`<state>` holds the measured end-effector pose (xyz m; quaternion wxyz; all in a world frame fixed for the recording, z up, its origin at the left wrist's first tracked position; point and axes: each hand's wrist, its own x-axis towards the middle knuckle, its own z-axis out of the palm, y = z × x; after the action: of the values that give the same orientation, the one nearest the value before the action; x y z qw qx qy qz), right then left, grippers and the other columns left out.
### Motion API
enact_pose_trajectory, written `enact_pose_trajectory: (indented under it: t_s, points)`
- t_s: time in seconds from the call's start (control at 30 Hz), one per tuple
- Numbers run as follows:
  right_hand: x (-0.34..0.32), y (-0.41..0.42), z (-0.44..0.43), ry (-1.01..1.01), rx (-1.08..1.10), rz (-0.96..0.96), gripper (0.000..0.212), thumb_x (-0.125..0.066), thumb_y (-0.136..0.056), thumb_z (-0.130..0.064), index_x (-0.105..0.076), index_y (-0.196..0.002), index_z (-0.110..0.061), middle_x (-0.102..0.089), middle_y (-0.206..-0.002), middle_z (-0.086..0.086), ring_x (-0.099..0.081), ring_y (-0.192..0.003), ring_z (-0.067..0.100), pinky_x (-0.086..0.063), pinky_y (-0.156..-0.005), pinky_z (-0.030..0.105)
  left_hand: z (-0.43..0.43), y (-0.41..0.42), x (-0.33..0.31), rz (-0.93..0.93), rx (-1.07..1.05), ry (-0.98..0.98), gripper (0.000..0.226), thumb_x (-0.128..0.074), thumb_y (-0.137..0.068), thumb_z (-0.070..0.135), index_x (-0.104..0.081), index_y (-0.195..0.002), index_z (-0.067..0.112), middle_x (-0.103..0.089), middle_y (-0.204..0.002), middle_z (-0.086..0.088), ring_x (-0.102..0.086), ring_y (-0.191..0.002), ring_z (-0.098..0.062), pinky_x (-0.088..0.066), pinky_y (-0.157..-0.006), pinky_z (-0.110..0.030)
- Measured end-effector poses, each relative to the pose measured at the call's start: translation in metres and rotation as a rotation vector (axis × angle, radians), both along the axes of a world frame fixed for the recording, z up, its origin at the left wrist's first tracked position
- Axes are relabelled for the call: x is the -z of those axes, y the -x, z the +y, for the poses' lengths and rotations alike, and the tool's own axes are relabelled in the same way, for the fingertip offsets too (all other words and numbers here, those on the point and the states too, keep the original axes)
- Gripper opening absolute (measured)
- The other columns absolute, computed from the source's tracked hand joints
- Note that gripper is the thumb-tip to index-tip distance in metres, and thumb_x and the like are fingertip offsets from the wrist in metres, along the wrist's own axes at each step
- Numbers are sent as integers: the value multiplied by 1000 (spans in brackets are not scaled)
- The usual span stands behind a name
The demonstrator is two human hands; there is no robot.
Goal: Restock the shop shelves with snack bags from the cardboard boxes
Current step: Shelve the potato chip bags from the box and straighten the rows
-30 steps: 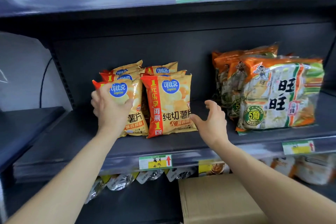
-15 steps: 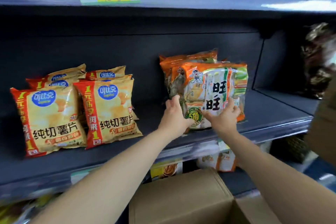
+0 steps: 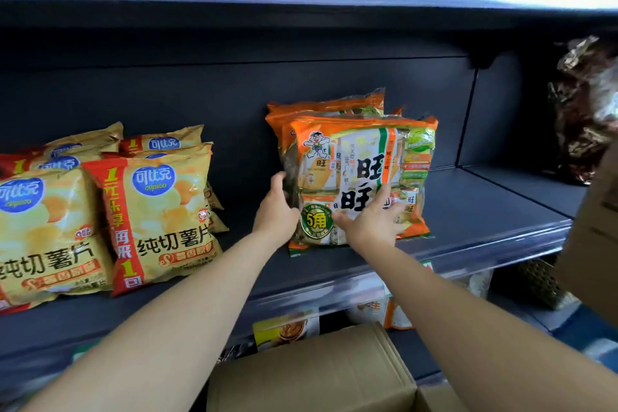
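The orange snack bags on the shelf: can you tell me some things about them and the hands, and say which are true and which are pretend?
1. Both hands touch the front orange rice cracker bag. True.
2. The left hand holds a yellow chip bag. False: it is at the orange bag's left edge; the yellow chip bags sit apart, untouched.
3. The right hand lies flat on the bag's front. True.
4. The cardboard box sits on the top shelf. False: it is below the shelf that bears the bags.
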<state>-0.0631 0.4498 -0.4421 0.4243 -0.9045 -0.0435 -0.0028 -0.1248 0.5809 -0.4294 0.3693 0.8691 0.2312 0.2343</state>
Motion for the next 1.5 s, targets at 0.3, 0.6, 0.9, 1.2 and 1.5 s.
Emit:
enact_pose_trajectory:
  t_s: [0.3,0.6,0.9,1.2,1.5]
  points:
    - [-4,16,-6,75,42,-131,93,-66,-82,-49,-9,-149,-21,-16,-151,16,-30,-131,41,-34,-103,49,-13,22,-6,43,-11,-101,57,-57,-92,17,-30,-142,17,-47,-136,-6,-55,-113,-24,-48,-88,-34]
    - [-16,75,32,16,-178,-513,59,-65,-86,-32,-40,-136,-11,-43,-134,12,-40,-121,33,-35,-99,43,22,88,-12,50,-118,-243,50,-58,-91,13,-39,-136,18,-45,-133,-3,-55,-110,-21,-52,-87,-36]
    - [-14,108,61,77,-743,-435,33,-54,-95,-22,-56,-127,-13,-59,-124,4,-52,-117,21,-44,-97,34,50,139,-17,156,-150,-354,24,-57,-90,14,-61,-113,19,-60,-113,1,-58,-99,-19,-47,-80,-30]
    - [-10,151,129,197,-1053,-214,48,-50,-95,-20,-41,-141,-30,-65,-111,5,-61,-101,25,-51,-88,35,118,214,-14,313,-585,-382,22,-60,-88,14,-54,-109,9,-55,-111,-10,-54,-102,-30,-46,-71,-36]
    - [-11,159,141,184,-984,-225,39,-47,-96,-15,-48,-132,-30,-62,-90,6,-64,-83,32,-54,-74,42,140,227,-13,314,-584,-436,36,-58,-87,9,-44,-120,12,-41,-122,-12,-44,-111,-31,-41,-71,-32]
